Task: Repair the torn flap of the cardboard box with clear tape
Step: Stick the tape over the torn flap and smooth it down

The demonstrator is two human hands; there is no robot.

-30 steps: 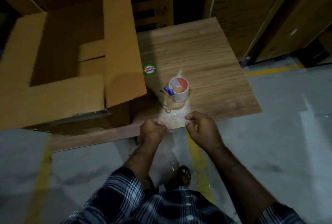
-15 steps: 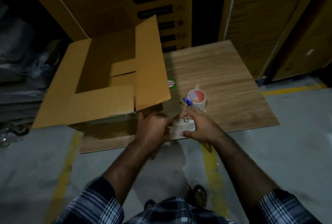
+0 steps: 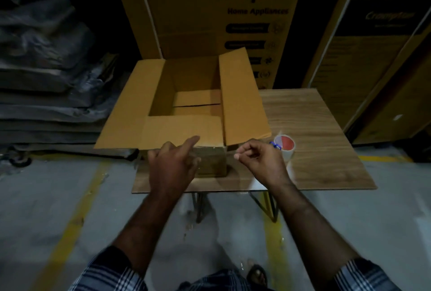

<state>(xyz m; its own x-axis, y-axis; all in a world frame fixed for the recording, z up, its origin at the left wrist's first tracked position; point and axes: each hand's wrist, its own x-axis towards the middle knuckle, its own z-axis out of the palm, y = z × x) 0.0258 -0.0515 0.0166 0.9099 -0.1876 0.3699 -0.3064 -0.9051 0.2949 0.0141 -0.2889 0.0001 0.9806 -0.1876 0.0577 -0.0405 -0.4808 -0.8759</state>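
A dim storeroom, seen from above the shoulders of a person in a plaid shirt. At far left, a stack of dark, plastic-wrapped bundles (image 3: 46,62) lies on the grey floor (image 3: 58,209), which carries worn yellow painted lines.

Moving right, an open cardboard box (image 3: 186,104) sits on the left part of a wood-grain surface (image 3: 314,132) with thin metal legs. Its four flaps are folded outward; the near flap (image 3: 182,131) lies flat toward the person and the right flap (image 3: 242,97) stands angled up. No tear can be made out in this light.

The left hand (image 3: 173,167) hovers at the near flap's front edge, with the forefinger stretched forward onto the flap and the other fingers loosely bent; it grips nothing that can be seen.

Just right of the box's near corner, the right hand (image 3: 263,162) is raised above the surface with its fingers curled in and the thumb and forefinger drawn together. Whether a strip of clear tape runs between them cannot be told.

Directly behind that hand, a roll of clear tape (image 3: 284,147) with a red and white core label stands on the surface, a small blue item (image 3: 275,145) beside it.

Behind everything stand tall cartons (image 3: 210,10) printed "Crompton Home Appliances".
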